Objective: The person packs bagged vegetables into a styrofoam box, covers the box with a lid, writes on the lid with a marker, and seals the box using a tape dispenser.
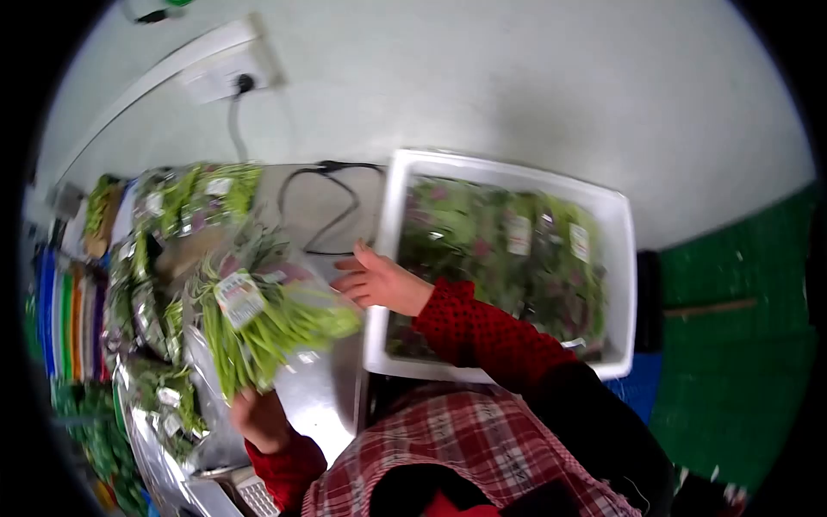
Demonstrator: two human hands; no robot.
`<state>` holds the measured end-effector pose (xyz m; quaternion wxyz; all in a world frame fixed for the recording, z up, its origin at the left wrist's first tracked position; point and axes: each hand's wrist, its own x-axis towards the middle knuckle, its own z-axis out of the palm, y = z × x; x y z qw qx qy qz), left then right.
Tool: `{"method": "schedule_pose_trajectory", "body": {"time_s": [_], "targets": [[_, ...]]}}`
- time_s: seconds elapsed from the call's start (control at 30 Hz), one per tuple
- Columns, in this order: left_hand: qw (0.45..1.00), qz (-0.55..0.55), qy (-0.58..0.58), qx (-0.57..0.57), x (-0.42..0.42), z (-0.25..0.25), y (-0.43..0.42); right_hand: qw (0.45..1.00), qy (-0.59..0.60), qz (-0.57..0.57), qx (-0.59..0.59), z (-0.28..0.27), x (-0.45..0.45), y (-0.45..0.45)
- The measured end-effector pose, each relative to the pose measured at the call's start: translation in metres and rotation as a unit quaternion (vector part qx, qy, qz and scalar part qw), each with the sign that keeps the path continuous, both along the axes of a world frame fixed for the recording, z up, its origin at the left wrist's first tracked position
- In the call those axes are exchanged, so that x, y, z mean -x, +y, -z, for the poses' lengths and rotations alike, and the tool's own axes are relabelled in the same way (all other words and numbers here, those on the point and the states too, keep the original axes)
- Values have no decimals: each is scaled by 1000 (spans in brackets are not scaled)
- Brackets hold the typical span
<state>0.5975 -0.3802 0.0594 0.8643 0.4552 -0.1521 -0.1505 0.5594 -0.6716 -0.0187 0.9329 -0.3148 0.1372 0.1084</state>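
A clear plastic bag of leafy green vegetables, with a white printed label facing up, is held above the metal table. My left hand is closed on the lower, stem end of this bag. My right hand has its fingers spread, close to the bag's right side, and appears to hold nothing. Below my right forearm stands a white foam box packed with bagged greens, some showing white labels and purple-tinged leaves.
More bagged greens lie along the left of the metal table. A black cable loops behind, near the wall. Upright colored items stand at far left. A keypad device sits at the near edge.
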Motion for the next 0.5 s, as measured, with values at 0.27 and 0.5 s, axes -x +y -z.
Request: {"method": "schedule_pose_trajectory", "body": {"time_s": [0.27, 0.5], "targets": [[820, 462, -112, -320, 93, 27, -148, 906, 54, 346, 236, -62, 188, -98], [466, 445, -442, -623, 114, 18, -223, 861, 178, 363, 309, 23, 262, -131]]}}
